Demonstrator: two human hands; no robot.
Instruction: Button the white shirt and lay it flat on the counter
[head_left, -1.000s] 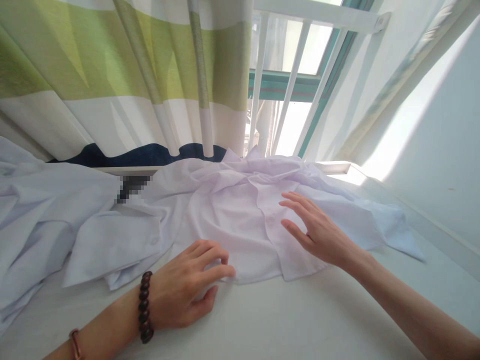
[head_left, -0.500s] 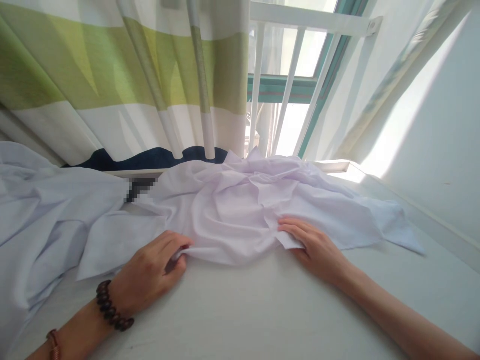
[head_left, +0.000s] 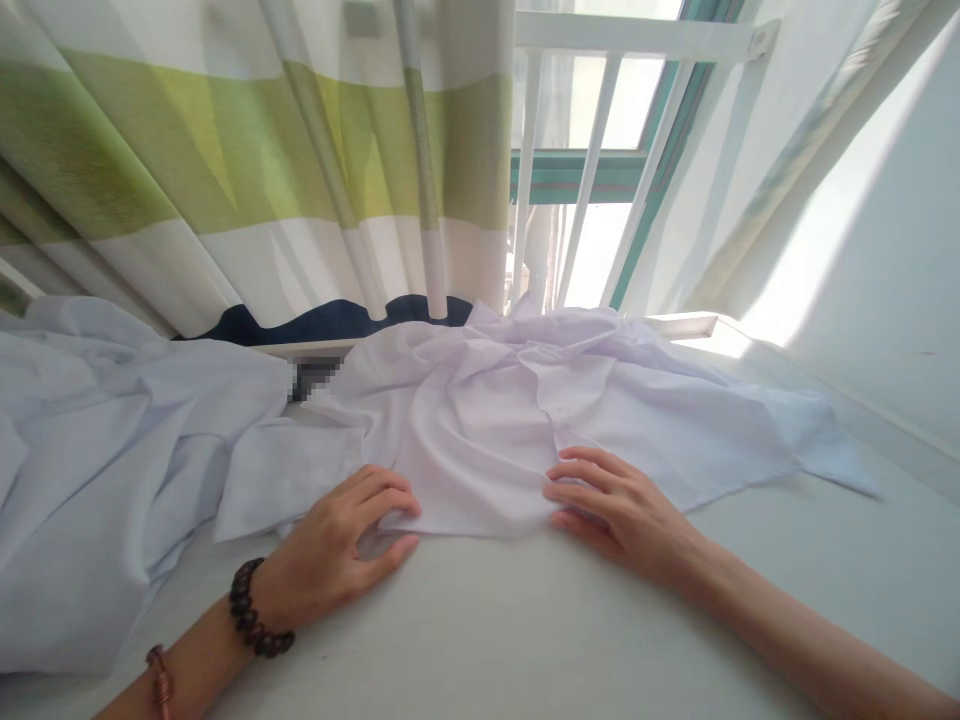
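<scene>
Smoother than half a second ago, the white shirt lies mid-worktop, long axis running away toward the window. Left hand pinches its near hem; right hand rests flat there, fingers spread, equally near.

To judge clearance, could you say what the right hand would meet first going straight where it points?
The white garment: the right hand rests its fingers on the hem; beyond, probably the left hand.

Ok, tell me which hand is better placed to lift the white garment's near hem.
Left, probably: the left hand pinches the hem of the white garment, thumb beneath, while the right hand only lies flat on it.
</scene>
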